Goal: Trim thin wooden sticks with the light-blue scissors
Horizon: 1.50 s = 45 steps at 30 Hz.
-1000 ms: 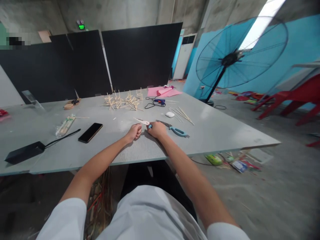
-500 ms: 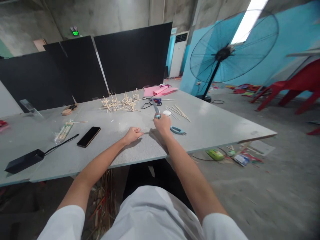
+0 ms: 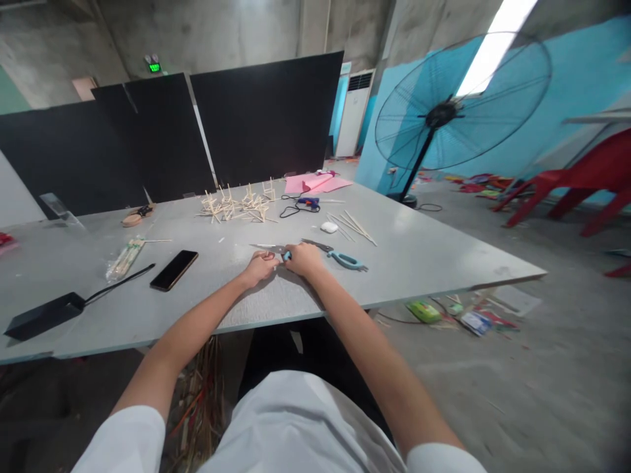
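Note:
My right hand (image 3: 304,258) is closed around the blue handle of a pair of scissors (image 3: 269,247), whose blades point left over the table. Close beside it, my left hand (image 3: 259,268) is closed, its fingertips pinched together near the scissors; what they hold is too small to make out. To the right of my right hand lies a blue-handled cutting tool (image 3: 347,261) with dark jaws. A white rounded case (image 3: 328,227) and several thin wooden sticks (image 3: 359,227) rest beyond it.
Stick frames (image 3: 236,205) stand at the table's back, beside a blue glue gun (image 3: 309,202) and pink paper (image 3: 315,182). At left are a phone (image 3: 174,270), a bag of sticks (image 3: 126,257) and a black box with a cord (image 3: 45,316). A large fan (image 3: 442,113) stands right.
My right hand has brought the scissors down and left, beside my left hand. The blades pointed up and away before and now point left. My left hand has barely moved.

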### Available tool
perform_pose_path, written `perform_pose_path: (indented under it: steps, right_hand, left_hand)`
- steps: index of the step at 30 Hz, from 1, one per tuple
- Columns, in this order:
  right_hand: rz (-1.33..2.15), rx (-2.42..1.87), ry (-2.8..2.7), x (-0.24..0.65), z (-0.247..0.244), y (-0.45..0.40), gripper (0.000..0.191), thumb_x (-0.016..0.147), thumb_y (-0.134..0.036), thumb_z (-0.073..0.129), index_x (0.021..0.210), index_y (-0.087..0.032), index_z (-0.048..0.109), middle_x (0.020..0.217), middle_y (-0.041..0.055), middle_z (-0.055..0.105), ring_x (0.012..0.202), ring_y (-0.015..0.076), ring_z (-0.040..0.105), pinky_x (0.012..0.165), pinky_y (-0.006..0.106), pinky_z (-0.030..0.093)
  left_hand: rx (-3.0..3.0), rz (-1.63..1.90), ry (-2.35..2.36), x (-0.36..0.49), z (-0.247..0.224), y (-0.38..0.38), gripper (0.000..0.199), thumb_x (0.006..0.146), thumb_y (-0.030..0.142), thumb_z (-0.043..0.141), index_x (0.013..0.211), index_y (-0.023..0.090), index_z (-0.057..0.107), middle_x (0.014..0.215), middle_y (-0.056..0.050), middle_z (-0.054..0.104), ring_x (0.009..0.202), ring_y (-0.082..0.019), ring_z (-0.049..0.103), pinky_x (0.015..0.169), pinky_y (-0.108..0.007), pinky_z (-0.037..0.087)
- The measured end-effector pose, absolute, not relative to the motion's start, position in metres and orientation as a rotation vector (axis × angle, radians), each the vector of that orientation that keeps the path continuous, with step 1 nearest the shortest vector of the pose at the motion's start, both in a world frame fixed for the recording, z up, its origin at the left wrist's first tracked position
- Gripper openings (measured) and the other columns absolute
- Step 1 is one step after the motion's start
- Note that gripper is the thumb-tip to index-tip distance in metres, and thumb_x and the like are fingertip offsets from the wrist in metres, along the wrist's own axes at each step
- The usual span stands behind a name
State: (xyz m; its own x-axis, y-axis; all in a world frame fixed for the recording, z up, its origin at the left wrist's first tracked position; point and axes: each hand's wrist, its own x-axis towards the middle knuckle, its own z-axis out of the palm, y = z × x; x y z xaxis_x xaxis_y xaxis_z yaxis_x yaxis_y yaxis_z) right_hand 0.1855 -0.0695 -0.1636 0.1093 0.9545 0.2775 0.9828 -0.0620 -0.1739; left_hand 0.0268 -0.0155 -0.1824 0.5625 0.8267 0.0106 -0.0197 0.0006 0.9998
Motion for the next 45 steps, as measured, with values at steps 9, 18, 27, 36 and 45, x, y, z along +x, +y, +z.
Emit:
perform_pose_path:
  steps: [9, 18, 27, 36, 45]
  right_hand:
    - [-0.108, -2.277, -1.509, 0.204, -0.154, -0.061, 0.055, 0.102, -0.040, 0.033, 0.125, -0.007, 0.070, 0.110, 0.0252, 0.074, 0.100, 0.0309, 0.072, 0.080, 0.033, 0.049]
    - [-0.148, -2.094, -1.808, 0.183, -0.164, -0.068, 0.038, 0.092, -0.038, 0.053, 0.120, -0.024, 0.074, 0.107, 0.0129, 0.078, 0.104, 0.0269, 0.070, 0.087, 0.031, 0.047]
    - [-0.089, -2.122, -1.879, 0.186, -0.166, -0.071, 0.033, 0.084, -0.034, 0.060, 0.105, -0.018, 0.079, 0.103, 0.0170, 0.078, 0.100, 0.0278, 0.071, 0.086, 0.031, 0.047]
    - [-0.161, -2.311, -1.356, 0.210, -0.149, -0.058, 0.060, 0.104, -0.037, 0.023, 0.124, -0.006, 0.070, 0.111, 0.0261, 0.073, 0.099, 0.0305, 0.069, 0.077, 0.034, 0.047]
    - [-0.127, -2.126, -1.759, 0.190, -0.165, -0.067, 0.037, 0.091, -0.036, 0.053, 0.119, -0.024, 0.075, 0.107, 0.0123, 0.078, 0.102, 0.0258, 0.070, 0.089, 0.031, 0.046]
  left_hand:
    - [1.577, 0.730, 0.743, 0.026, -0.181, -0.023, 0.043, 0.064, 0.006, 0.065, 0.060, 0.021, 0.026, 0.052, 0.010, 0.022, 0.045, -0.002, 0.020, 0.048, -0.024, 0.008]
    - [1.512, 0.722, 0.756, 0.027, -0.175, -0.022, 0.035, 0.074, 0.019, 0.063, 0.070, 0.023, 0.028, 0.052, 0.011, 0.021, 0.039, -0.005, 0.020, 0.044, -0.024, 0.010]
    - [1.570, 0.776, 0.797, 0.028, -0.181, -0.021, 0.037, 0.069, 0.017, 0.062, 0.067, 0.023, 0.026, 0.051, 0.010, 0.021, 0.040, -0.005, 0.020, 0.045, -0.026, 0.009]
    - [1.683, 0.717, 0.717, 0.028, -0.176, -0.012, 0.041, 0.058, 0.009, 0.064, 0.057, 0.020, 0.024, 0.054, 0.009, 0.020, 0.049, -0.002, 0.018, 0.051, -0.024, 0.007]
    - [1.526, 0.689, 0.733, 0.029, -0.182, -0.005, 0.035, 0.073, 0.018, 0.063, 0.070, 0.024, 0.028, 0.052, 0.011, 0.020, 0.039, -0.005, 0.018, 0.045, -0.025, 0.008]
